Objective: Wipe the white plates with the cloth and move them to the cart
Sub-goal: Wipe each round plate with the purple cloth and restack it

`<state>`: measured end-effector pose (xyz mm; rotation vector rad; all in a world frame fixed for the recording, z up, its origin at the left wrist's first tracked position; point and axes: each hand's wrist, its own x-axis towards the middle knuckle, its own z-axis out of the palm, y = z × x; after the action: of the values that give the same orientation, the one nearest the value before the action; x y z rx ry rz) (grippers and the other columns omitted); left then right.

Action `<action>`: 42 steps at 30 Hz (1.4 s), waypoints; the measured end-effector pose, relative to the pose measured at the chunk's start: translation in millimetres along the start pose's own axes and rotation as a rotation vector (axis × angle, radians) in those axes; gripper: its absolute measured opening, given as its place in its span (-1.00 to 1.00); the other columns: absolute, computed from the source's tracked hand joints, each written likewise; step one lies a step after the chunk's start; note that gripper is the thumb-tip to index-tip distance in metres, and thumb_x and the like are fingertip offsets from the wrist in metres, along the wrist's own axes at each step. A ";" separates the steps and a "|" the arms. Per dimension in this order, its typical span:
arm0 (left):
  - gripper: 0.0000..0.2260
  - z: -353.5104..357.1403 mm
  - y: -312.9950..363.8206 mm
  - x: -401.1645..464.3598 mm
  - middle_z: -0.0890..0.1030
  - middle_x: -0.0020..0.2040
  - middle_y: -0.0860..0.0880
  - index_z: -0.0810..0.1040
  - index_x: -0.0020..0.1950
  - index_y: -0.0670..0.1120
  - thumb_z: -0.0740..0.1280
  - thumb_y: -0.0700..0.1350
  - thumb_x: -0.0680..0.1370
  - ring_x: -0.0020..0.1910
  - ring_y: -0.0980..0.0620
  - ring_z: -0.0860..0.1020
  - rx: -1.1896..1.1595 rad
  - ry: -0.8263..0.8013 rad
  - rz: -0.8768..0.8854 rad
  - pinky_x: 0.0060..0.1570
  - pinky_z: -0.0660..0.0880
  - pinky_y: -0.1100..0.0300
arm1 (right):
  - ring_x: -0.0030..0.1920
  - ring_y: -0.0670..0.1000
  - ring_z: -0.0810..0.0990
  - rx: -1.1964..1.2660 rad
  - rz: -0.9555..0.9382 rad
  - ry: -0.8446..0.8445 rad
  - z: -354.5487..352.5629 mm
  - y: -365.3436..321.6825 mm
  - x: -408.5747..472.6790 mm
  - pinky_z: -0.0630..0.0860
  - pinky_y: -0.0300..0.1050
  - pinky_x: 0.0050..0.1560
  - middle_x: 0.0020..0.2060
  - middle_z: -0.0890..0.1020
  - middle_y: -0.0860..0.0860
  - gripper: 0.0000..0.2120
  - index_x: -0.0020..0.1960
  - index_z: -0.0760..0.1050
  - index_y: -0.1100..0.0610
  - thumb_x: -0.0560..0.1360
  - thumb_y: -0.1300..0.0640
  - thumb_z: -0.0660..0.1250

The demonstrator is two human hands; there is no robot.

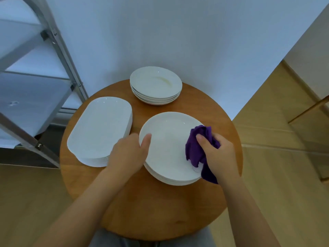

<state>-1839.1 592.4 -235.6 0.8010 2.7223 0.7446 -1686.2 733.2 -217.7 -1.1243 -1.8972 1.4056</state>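
three plate stacks [154, 86] on table [160, 211]

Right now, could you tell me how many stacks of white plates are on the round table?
3: round stack at the back, oblong stack left, near round stack under both hands.

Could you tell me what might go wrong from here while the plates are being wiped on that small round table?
The near round stack sits close to the table's right edge; wiping pressure from the right hand with the purple cloth could nudge it outward. The left hand holds only the top plate's rim, so lower plates may shift. The oblong stack appears to overhang the left edge and could be bumped.
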 end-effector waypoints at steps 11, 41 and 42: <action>-0.66 -37.3 37.9 159.4 0.55 -0.29 -0.18 0.34 0.32 -0.30 0.19 -0.13 0.63 -0.44 0.01 0.56 -0.697 -0.211 -0.385 -0.63 0.46 0.30 | -0.25 -0.12 0.63 0.254 -0.009 -0.044 23.1 -22.6 52.4 0.55 -0.29 -0.31 -0.24 0.68 -0.08 -0.96 -0.15 0.58 -0.08 0.48 0.03 0.39; -0.85 -20.4 40.8 165.2 0.60 -0.16 -0.14 0.50 0.07 -0.20 0.20 -0.21 0.56 -0.41 0.01 0.63 -0.989 0.031 -0.296 -0.44 0.56 0.25 | -0.18 0.00 0.65 0.500 0.221 0.024 19.3 -17.1 39.5 0.58 -0.07 -0.18 -0.21 0.70 -0.03 -0.90 -0.14 0.62 -0.14 0.38 -0.10 0.39; -0.90 -25.5 43.4 153.1 0.61 -0.18 -0.15 0.50 -0.04 -0.17 0.20 -0.22 0.56 -0.43 0.02 0.63 -1.009 0.031 -0.275 -0.45 0.56 0.26 | -0.17 0.04 0.65 0.548 0.257 0.053 17.4 -19.1 36.3 0.58 -0.03 -0.17 -0.21 0.70 -0.01 -0.91 -0.12 0.62 -0.11 0.43 -0.08 0.38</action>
<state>-1955.2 698.3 -199.6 0.1648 1.9567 1.7891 -1724.9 753.0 -207.8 -1.1296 -1.2365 1.8629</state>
